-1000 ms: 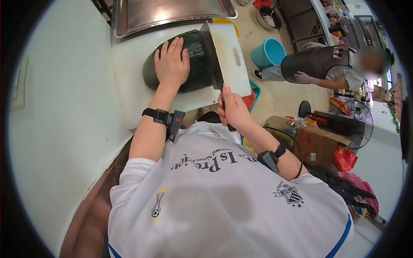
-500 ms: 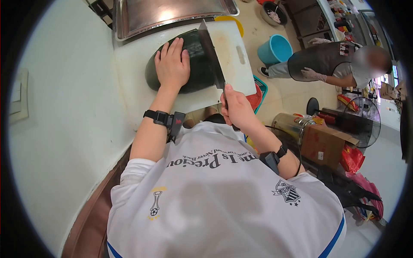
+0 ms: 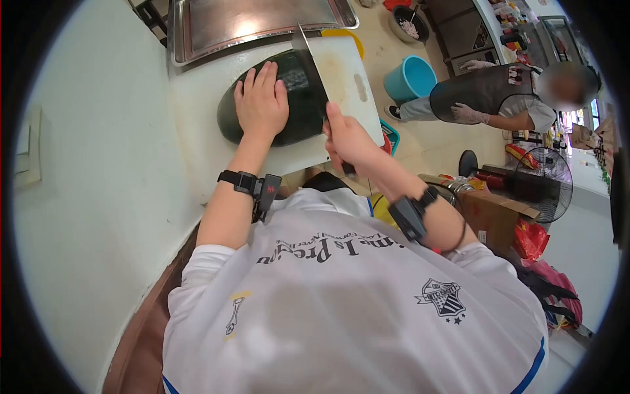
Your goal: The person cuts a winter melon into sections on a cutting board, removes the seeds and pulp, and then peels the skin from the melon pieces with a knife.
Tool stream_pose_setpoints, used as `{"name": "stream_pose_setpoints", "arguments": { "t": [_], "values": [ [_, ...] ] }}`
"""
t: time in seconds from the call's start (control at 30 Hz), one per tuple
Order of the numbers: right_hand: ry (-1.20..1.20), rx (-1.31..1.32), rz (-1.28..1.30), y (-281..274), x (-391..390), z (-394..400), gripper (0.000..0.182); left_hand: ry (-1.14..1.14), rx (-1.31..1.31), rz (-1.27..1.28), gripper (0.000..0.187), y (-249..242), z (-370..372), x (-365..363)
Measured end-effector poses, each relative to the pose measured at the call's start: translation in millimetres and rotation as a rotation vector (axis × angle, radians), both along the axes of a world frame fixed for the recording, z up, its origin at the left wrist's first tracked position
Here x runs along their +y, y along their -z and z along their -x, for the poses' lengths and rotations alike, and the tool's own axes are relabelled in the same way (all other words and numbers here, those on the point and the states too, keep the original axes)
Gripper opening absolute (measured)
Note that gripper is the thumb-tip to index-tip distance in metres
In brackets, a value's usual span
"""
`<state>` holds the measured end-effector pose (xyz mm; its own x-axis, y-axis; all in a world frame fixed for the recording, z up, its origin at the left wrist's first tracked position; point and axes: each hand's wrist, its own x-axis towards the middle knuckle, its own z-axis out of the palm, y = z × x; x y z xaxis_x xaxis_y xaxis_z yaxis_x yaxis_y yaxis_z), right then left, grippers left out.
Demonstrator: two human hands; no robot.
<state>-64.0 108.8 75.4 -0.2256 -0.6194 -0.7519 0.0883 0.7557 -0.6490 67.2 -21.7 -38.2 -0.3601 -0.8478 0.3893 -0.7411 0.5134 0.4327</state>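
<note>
A large dark green melon (image 3: 298, 98) lies on its side on a white cutting board (image 3: 348, 65). My left hand (image 3: 261, 105) rests flat on top of it, fingers together and stretched out. My right hand (image 3: 351, 141) is closed around the dark handle of a kitchen knife (image 3: 308, 58), thumb extended along the top towards the blade. The long blade runs along the melon's right end, its tip pointing away from me, and its lower edge is hidden from this view.
A metal tray (image 3: 256, 23) stands just beyond the board. A wall (image 3: 98, 164) is close on my left. On the floor to the right are a blue bucket (image 3: 410, 79) and a cardboard box (image 3: 489, 220). A gloved person in an apron (image 3: 476, 95) stands farther right, near a fan (image 3: 545, 184).
My right hand and the knife have moved slightly forward and left, closer in against the melon's right end. My left hand stays on the melon.
</note>
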Motion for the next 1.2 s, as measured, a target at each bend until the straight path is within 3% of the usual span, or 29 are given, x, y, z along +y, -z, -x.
{"name": "stream_pose_setpoints", "arguments": {
  "t": [0.07,0.2,0.3,0.47,0.63,0.7,0.77,0.87,0.93,1.0,1.07,1.2],
  "values": [
    [0.028,0.017,0.083,16.8,-10.3,-0.3,0.058,0.012,0.008,-0.006,0.044,0.9,-2.1,3.1],
    [0.052,-0.032,0.077,-1.7,13.8,-5.6,0.06,-0.007,0.036,-0.005,0.044,3.1,0.8,2.6],
    [-0.065,0.033,-0.003,-13.2,51.4,-2.7,0.061,-0.027,0.022,0.022,0.044,3.4,1.6,2.1],
    [0.013,-0.028,0.0,61.7,40.2,-7.7,0.061,0.002,0.01,0.023,0.045,6.0,2.4,-0.8],
    [0.036,-0.019,0.034,78.5,60.2,-11.1,0.061,0.015,0.028,0.001,0.045,6.9,-0.2,-0.5],
    [-0.09,0.198,0.131,102.8,71.5,-10.6,0.072,0.017,0.047,-0.002,0.045,6.6,0.1,-1.1],
    [-0.113,0.264,0.114,144.9,61.4,-11.3,0.073,0.02,0.037,0.005,0.044,8.2,0.4,1.5],
    [-0.135,0.337,0.15,162.0,46.5,-7.5,0.076,0.036,0.049,0.036,0.044,7.0,-0.9,-7.7],
    [-0.131,0.327,0.166,147.0,57.5,-4.6,0.076,0.052,0.055,0.02,0.043,11.0,-5.7,-0.3],
    [-0.023,-0.122,-0.024,106.7,67.9,12.1,0.062,0.094,0.083,0.031,0.043,8.3,-5.8,-7.0],
    [0.042,-0.308,-0.071,78.8,104.0,33.5,0.06,0.097,0.086,0.037,0.043,8.0,-4.4,-7.8],
    [-0.074,-0.04,-0.144,72.1,138.2,28.6,0.059,0.082,0.053,0.072,0.042,3.5,-4.1,-4.6]
  ]
}}
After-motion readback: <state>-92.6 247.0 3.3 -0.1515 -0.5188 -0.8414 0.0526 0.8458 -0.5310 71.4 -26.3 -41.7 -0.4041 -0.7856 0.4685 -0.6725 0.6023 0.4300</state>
